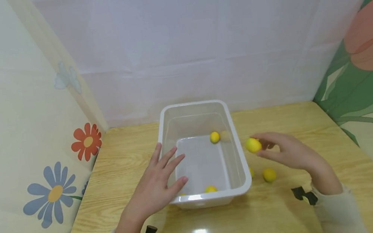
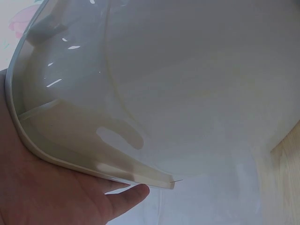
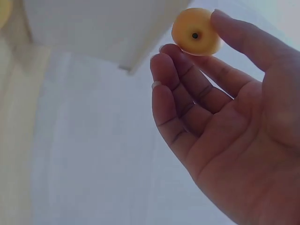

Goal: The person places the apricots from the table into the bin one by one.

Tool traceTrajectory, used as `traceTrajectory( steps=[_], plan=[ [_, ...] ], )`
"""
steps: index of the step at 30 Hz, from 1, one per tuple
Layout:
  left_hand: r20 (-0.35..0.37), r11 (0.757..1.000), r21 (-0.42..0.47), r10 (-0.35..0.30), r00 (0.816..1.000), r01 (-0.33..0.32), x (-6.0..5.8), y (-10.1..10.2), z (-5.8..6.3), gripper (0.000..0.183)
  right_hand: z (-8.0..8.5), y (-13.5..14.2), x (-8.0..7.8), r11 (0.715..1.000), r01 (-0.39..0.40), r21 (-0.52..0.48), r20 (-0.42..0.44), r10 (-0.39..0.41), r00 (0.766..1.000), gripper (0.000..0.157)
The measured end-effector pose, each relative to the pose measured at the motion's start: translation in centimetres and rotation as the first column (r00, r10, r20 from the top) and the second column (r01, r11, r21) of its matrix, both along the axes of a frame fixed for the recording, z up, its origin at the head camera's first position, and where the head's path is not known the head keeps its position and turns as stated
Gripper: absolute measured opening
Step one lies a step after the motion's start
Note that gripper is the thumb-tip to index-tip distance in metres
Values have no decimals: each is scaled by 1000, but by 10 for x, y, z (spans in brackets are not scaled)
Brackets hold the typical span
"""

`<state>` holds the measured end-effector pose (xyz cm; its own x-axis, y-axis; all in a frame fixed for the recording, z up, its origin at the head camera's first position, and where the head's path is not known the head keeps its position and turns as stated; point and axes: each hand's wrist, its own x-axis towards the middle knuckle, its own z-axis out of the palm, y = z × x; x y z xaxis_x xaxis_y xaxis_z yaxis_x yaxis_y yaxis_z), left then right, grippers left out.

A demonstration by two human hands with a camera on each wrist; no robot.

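A white plastic bin (image 1: 221, 194) stands on the table, with yellow lemons inside, one near its right wall (image 1: 214, 137) and another partly hidden behind the front rim. My left hand (image 1: 157, 183) lies over the bin's left front corner, fingers spread and fairly straight, the palm against the rim in the left wrist view. Just outside the right wall, my right hand (image 1: 287, 150) pinches a small lemon (image 1: 253, 145) between thumb and fingertips, above the table. In the right wrist view a small dark spot marks the end of this lemon (image 3: 197, 30).
On the wooden table (image 1: 122, 149), right of the bin, lie a lemon (image 1: 269, 175) and another partly hidden by the bin's corner. A white cloth (image 1: 179, 38) hangs behind the table. Flower-patterned panels (image 1: 55, 193) flank both sides.
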<state>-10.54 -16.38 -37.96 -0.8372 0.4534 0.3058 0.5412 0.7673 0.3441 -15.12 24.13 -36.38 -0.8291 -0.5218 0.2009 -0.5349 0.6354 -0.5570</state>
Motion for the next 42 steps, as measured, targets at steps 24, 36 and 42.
traceTrajectory(
  steps=[24,36,42],
  plan=[
    [0,1000,9,-6,1000,6,0,0,1,59,30,-56,21,952,-300,-66,-149,288,946,47],
    [27,1000,-2,3,1000,-3,0,0,2,60,32,-50,23,970,-242,-36,-106,237,966,45],
    [11,1000,0,-1,1000,1,0,0,0,60,33,-39,24,982,-186,-27,-104,183,978,44]
  ],
)
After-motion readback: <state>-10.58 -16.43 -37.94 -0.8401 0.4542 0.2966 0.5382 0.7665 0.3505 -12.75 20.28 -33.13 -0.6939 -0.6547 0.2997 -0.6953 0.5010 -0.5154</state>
